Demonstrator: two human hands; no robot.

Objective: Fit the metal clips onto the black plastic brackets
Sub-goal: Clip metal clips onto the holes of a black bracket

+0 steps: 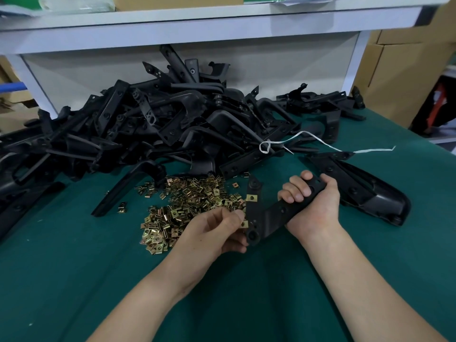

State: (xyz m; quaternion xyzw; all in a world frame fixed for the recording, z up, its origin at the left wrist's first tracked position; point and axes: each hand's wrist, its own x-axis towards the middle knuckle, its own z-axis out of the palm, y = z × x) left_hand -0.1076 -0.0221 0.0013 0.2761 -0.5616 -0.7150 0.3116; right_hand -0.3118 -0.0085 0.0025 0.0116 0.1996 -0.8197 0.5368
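Reaching in from the near edge of the green worktop (74,280), two bare forearms meet over its middle. The left hand (219,230) has its fingers (234,215) curled, thumb and fingertips pinching a small brass-coloured clip (244,223) against the lower edge of a black angled bracket (271,213). The right hand (311,203) grips the bracket's other arm, fingers wrapped over the top and thumb behind, holding the part just above the cloth. A second clip (252,197) sits on the bracket's upright strip, above the pinched one.

Just left of the hands lies a heap of loose clips (187,206), spreading toward the middle of the worktop, with a few strays around it. To the right of the right hand, near the right edge, lies a longer black moulded part (370,193).

Farther back, a large tangled pile of brackets (172,124) fills the far side from the left edge almost to the right — a white string (296,139) is looped over it and trails to the right. Above the pile runs a pale shelf (197,21), and cardboard boxes (399,70) stand beyond the far right corner.
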